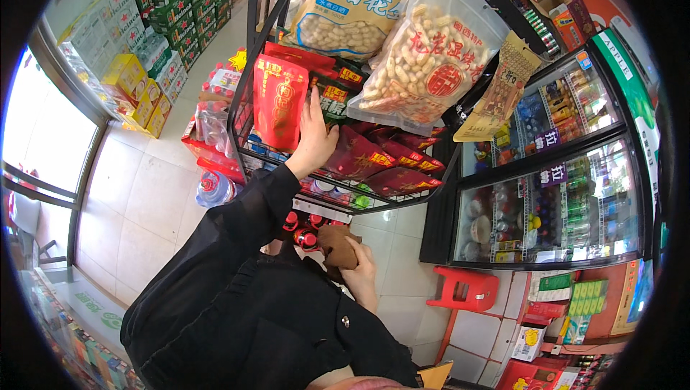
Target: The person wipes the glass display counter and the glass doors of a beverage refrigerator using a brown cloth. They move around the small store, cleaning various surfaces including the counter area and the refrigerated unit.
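Note:
My left hand (315, 144) reaches into a black wire rack (345, 209). Its fingers lie along the right edge of a standing red pouch (279, 101), with the thumb spread away beside dark green pouches (335, 100). Dark red pouches (358, 154) lean in rows just right of this hand. Lower down, near my body, my right hand (360, 271) grips a crumpled brown cloth (338, 247). Above the red pouch stand a tan bag of peanuts (345, 23) and a clear plastic bag of peanuts (426, 61).
Red-capped bottles (306, 238) stand under the rack. A glass-door drinks fridge (544, 206) is at right, with a red plastic stool (466, 288) below it. Stacked beer cartons (167, 10) line the left wall. A large water bottle (214, 189) sits left of the rack.

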